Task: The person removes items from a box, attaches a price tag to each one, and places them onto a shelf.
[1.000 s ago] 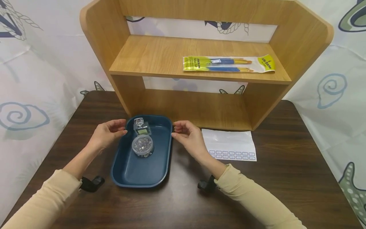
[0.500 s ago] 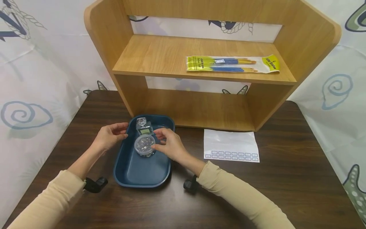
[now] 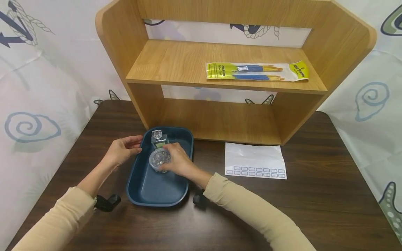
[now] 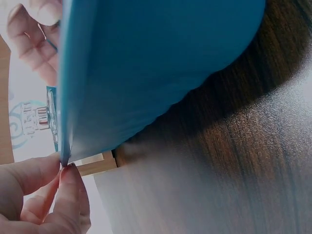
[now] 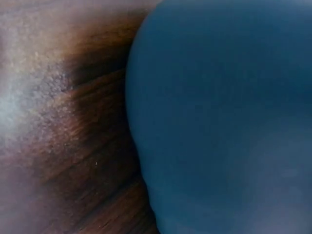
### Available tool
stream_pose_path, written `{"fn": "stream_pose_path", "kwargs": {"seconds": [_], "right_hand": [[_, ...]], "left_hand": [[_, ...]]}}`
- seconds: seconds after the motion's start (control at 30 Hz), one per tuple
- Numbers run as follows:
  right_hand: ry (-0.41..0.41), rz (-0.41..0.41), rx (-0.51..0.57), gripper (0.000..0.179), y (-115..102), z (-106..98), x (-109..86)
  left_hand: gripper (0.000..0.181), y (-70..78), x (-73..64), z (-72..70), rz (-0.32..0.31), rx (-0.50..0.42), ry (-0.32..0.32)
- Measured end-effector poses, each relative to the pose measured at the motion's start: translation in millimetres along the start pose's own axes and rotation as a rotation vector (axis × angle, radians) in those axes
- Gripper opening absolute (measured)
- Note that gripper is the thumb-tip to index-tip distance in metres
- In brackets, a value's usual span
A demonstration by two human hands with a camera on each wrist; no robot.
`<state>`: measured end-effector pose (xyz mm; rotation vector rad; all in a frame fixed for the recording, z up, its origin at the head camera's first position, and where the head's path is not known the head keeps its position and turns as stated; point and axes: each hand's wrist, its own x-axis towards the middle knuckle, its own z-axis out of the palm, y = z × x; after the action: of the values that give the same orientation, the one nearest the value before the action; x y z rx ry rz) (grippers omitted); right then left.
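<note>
Left of centre on the dark worktop (image 3: 314,195), a blue tray (image 3: 157,191) has its left rim pinched by the left hand (image 3: 121,150). The right hand (image 3: 179,159) has moved from the right rim, its grip now grasping the clear round jar (image 3: 158,158) inside; work seemingly turns to that jar.

My two arms (image 3: 254,205), cream-sleeved, cuffs short of the wrists, both reaching forward.
Left grip (image 3: 120,152): thumb (image 4: 36,173) and fingertips (image 4: 71,179) in a pinch; left forearm (image 3: 98,177) slanting inward. Right grip (image 3: 179,161): thumb nearer me, fingers beyond, curved in a hold; right forearm (image 3: 201,177) slanting across to my left.
</note>
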<state>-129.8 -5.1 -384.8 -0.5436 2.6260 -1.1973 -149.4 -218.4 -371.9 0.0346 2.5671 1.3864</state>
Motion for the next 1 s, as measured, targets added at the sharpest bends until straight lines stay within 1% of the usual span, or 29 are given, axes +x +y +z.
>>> {"fn": "stream_pose_path", "kwargs": {"seconds": [0.13, 0.3, 0.53, 0.67, 0.87, 1.0], "right_hand": [[-0.024, 0.027, -0.034, 0.071, -0.8, 4.5, 2.9], [-0.049, 0.022, -0.080, 0.076, -0.5, 7.5, 4.3], [-0.034, -0.026, -0.153, 0.075, 2.2, 11.6, 5.3], [-0.028, -0.012, -0.178, 0.073, 2.2, 11.6, 5.3], [-0.026, 0.011, -0.172, 0.072, 0.7, 9.7, 4.4], [-0.004, 0.008, -0.155, 0.072, -2.7, 4.3, 2.4]], "left_hand": [[0.049, -0.3, -0.8, 0.8, 0.013, -0.020, 0.002], [0.048, 0.2, -1.4, 1.1, 0.018, -0.031, 0.001], [0.048, 2.3, -2.3, 1.0, 0.007, -0.017, 0.006], [0.048, 2.1, -2.1, 0.9, 0.002, -0.009, 0.002], [0.048, 1.9, -1.9, 1.1, -0.009, 0.001, 0.000], [0.048, 1.6, -2.1, 1.1, -0.010, 0.003, 0.007]]}}
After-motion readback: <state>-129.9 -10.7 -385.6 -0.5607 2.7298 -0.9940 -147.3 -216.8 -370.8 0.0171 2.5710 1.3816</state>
